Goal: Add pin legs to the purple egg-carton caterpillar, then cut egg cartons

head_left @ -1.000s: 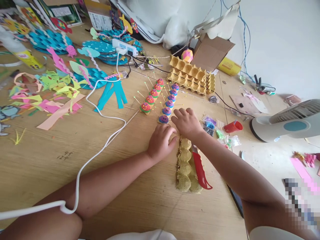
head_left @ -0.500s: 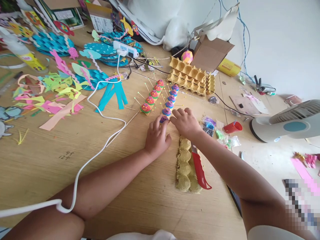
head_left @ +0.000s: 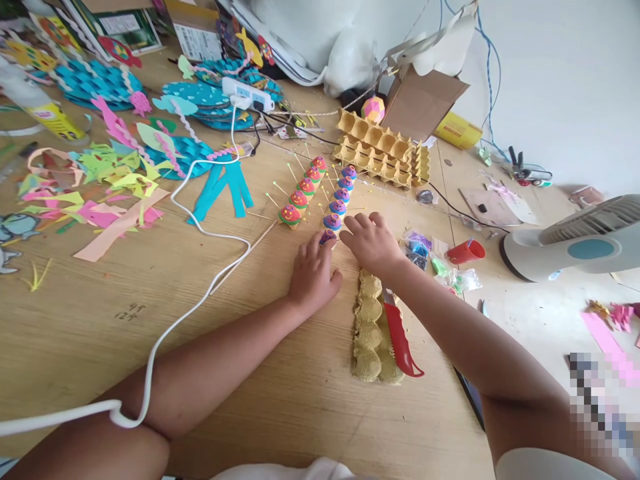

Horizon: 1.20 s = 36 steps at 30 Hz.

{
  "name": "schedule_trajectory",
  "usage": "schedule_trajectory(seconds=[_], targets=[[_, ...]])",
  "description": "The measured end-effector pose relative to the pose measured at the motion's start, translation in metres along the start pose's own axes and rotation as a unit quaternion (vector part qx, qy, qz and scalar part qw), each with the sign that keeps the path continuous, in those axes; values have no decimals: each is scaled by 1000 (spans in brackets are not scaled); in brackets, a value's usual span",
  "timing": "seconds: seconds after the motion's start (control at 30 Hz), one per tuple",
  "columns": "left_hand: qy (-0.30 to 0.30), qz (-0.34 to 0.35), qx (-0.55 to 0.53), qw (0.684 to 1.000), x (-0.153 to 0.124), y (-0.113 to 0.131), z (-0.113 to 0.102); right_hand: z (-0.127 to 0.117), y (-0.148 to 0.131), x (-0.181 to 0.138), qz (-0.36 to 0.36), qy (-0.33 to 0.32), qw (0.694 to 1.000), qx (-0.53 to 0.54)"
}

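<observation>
A row of purple and blue painted egg-carton cups (head_left: 341, 195), with yellow-headed pins sticking out, stands mid-table. At its near end, my left hand (head_left: 314, 277) touches the last cup with its fingertips; the thumb is spread away. Just right of that end, my right hand (head_left: 373, 245) has its fingers bent and slightly apart, thumb hidden, holding nothing visible. To the left stands a similar row of red and green cups (head_left: 299, 199) with faces and pins. Below my right hand lies an upturned piece of egg carton (head_left: 369, 337), a red-handled knife (head_left: 399, 333) resting on it.
Yellow egg trays (head_left: 377, 143) lie behind the rows. A white cable (head_left: 165, 333) runs across the left from a power strip (head_left: 247, 93). Paper scraps (head_left: 103, 193) are heaped at left. Small bags (head_left: 417, 247), a red cup (head_left: 466, 252) and a fan (head_left: 575, 240) stand right.
My right hand's fingertips have shifted very slightly right, away from the near cup. My left hand stays at that cup. The view has tilted a little.
</observation>
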State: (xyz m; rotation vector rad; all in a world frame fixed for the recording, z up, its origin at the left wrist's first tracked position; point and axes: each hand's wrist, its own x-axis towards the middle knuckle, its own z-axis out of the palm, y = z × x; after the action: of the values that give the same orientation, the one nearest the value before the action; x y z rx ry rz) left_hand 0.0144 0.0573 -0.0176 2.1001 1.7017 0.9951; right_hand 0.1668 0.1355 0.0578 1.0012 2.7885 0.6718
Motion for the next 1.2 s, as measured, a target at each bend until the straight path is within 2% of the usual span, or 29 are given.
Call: schedule_trajectory(seconds=[0.17, 0.43, 0.67, 1.2], targets=[[6, 4, -1, 1000, 0, 0, 0, -3, 2, 1, -16, 21, 1000, -16], [9, 6, -1, 1000, 0, 0, 1, -13, 0, 2, -42, 15, 999, -26], [13, 10, -9, 1000, 0, -2, 3, -10, -3, 8, -74, 20, 997, -19], [-4, -2, -20, 1000, 1, 2, -2, 0, 12, -12, -7, 17, 1000, -10]])
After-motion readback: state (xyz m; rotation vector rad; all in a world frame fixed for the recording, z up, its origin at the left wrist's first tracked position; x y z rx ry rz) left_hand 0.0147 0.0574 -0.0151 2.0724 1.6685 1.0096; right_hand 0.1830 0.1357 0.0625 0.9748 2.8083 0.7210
